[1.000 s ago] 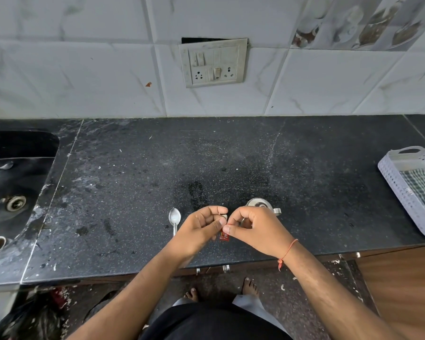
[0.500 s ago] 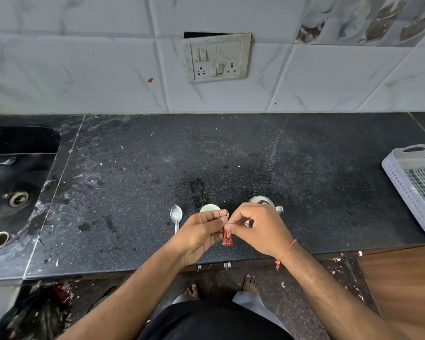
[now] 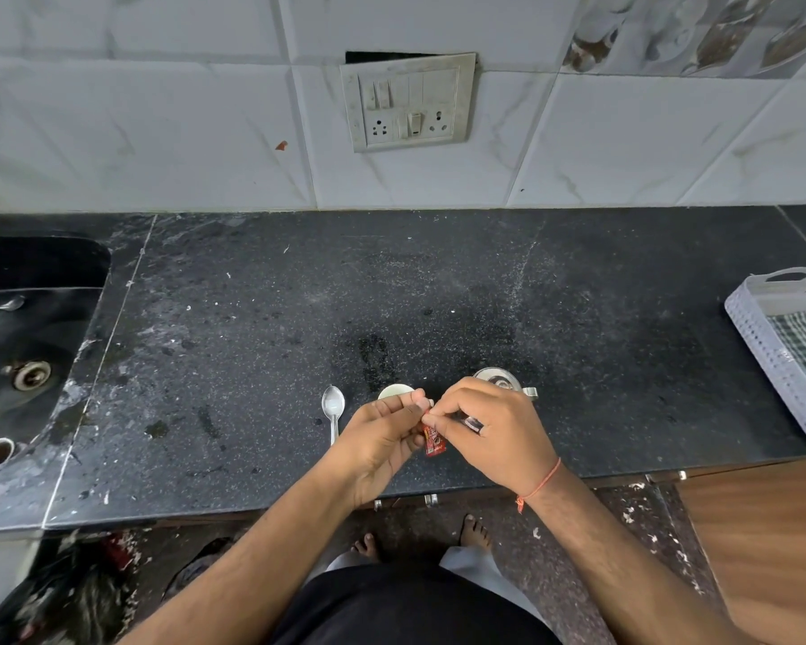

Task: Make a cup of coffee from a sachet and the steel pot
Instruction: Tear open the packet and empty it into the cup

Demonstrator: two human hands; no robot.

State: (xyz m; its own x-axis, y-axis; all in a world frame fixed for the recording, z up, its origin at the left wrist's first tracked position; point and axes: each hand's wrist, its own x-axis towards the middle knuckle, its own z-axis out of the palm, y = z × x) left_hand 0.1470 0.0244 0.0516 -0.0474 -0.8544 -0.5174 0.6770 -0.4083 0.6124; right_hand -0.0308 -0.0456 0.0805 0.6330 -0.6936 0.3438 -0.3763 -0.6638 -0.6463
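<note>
We saw the left hand (image 3: 382, 439) and the right hand (image 3: 489, 435) both pinching the top of a small red sachet (image 3: 433, 442), which hung between them above the counter's (image 3: 438, 295) front edge. Behind the hands stood a cup (image 3: 394, 392) and the steel pot (image 3: 496, 379) (both partly hidden), with a spoon (image 3: 333, 412) just left.

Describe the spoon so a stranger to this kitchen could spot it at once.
Start at the black stone counter below the wall switchboard and move to its near edge. Just beyond the left hand, beside the pale cup, lies the spoon, bowl pointing toward the wall. It is the only slim, flat steel piece there.
</note>
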